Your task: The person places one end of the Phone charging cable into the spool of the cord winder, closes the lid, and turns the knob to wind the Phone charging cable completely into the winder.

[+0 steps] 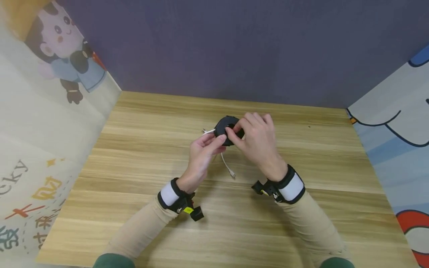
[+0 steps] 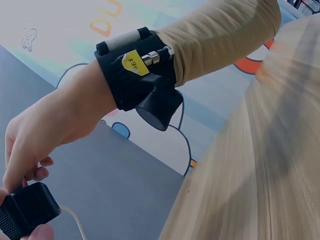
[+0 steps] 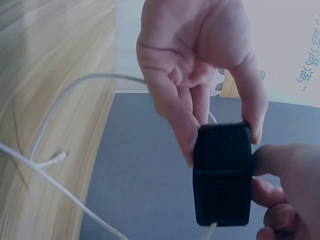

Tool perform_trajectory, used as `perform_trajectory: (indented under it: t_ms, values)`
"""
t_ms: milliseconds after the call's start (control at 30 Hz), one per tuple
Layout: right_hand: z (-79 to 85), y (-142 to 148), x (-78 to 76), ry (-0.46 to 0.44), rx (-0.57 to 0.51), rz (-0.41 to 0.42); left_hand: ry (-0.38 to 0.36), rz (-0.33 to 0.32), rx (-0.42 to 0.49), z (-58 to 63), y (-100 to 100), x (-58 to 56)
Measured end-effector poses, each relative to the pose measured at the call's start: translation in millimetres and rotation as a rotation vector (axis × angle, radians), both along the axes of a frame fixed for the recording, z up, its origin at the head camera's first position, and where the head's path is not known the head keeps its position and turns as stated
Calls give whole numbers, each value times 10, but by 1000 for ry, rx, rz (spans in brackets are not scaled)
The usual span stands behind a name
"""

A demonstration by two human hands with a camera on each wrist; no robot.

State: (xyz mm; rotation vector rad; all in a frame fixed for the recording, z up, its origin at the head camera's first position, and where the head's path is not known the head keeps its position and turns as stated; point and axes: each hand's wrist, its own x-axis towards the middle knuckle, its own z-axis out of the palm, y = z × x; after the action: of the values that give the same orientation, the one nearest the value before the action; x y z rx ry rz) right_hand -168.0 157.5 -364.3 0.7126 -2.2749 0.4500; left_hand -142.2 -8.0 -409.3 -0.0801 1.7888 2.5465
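A black, flat, many-sided case [image 1: 221, 126] with a dark round middle is raised over the table, and a white cable [image 1: 225, 160] comes out of it. My left hand [image 1: 203, 152] holds it by its near left edge, thumb on the upper face and fingers underneath. My right hand [image 1: 259, 138] comes from the right, with thumb and forefinger pinching at the middle of the face. In the right wrist view, the case [image 3: 222, 175] stands edge-on between both hands, its side partly mesh-textured. What lies under the right fingertips is hidden.
One cable plug [image 1: 232, 174] hangs below the hands over the wooden table [image 1: 161, 163]. Another metal plug [image 1: 204, 131] shows left of the case. A dark blue-grey panel [image 1: 218, 48] rises behind the table, with cartoon-printed walls at both sides.
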Motion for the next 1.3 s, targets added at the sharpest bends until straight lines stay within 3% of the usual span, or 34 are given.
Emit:
perform_trajectory:
  t_ms: [567, 867, 1300]
  values:
    - [-40, -164, 96, -193, -272, -121, 70, 52, 32, -36, 76, 8]
    - [-54, -212, 95, -192, -379, -88, 82, 86, 46, -52, 118, 31]
    - [-91, -253, 114, -235, -451, -124, 99, 123, 63, -81, 167, 43]
